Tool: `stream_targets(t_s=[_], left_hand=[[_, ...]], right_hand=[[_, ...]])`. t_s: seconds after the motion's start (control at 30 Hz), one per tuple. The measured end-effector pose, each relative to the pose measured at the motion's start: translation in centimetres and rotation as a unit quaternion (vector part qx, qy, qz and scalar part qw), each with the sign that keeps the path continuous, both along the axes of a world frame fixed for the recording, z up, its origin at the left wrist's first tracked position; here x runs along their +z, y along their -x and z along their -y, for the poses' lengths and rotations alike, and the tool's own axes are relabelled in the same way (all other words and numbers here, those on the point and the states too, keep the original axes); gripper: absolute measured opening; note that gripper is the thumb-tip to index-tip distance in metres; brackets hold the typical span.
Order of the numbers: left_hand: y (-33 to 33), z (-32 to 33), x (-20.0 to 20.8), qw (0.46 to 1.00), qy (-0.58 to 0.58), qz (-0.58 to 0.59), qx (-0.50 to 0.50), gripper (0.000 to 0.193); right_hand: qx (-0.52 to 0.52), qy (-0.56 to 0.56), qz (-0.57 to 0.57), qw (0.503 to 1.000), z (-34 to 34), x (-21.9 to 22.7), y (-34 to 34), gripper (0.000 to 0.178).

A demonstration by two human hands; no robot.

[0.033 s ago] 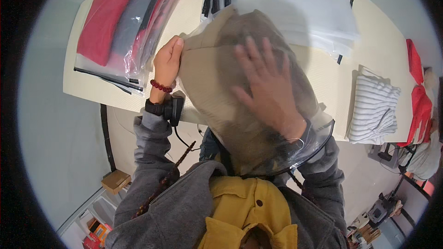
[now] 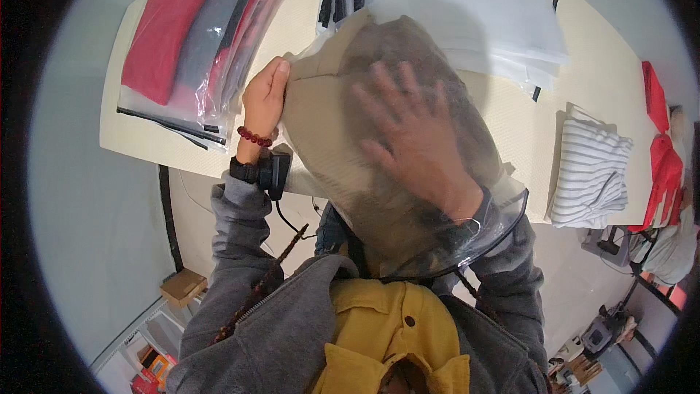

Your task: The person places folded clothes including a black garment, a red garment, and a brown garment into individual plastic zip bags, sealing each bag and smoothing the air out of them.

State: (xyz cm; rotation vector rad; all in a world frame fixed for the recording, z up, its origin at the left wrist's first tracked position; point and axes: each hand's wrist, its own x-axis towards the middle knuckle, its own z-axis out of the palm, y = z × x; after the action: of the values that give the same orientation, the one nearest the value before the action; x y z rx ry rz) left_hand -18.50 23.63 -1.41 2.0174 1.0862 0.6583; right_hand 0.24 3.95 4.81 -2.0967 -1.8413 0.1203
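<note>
A folded khaki garment (image 2: 321,124) lies in a clear plastic bag (image 2: 467,248), which slants over the table's near edge toward my body. The bag's open end, with its dark edge strip, is nearest me. My left hand (image 2: 265,98) pinches the bag's upper left edge between thumb and fingers. Inside the bag, hazy through the plastic, my right hand (image 2: 415,135) lies flat on the garment with its fingers spread. The plastic mouth surrounds my right wrist.
On the table (image 2: 594,76), bagged red and grey garments (image 2: 182,29) lie at left. A stack of clear bags (image 2: 467,0) is at the back. A folded striped garment (image 2: 592,171) sits at right, near red cloth (image 2: 662,168). A small cardboard box (image 2: 182,287) is below left.
My right hand has shifted slightly left and toward me inside the bag. My left hand keeps its place on the bag's edge.
</note>
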Motion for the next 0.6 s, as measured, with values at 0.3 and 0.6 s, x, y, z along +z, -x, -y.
stream_targets(t_s=[0.3, 0.6], left_hand=[[-0.5, 0.4, 0.0, 1.000, 0.003, 0.012, 0.019, 0.033], [-0.8, 0.7, 1.3, 0.994, -0.081, -0.075, 0.022, 0.028]], right_hand=[[0.165, -0.024, -0.062, 0.984, -2.2, -2.4, -0.6, 0.059], [-0.010, 0.016, -0.035, 0.999, -3.3, -3.8, -3.4, 0.061]])
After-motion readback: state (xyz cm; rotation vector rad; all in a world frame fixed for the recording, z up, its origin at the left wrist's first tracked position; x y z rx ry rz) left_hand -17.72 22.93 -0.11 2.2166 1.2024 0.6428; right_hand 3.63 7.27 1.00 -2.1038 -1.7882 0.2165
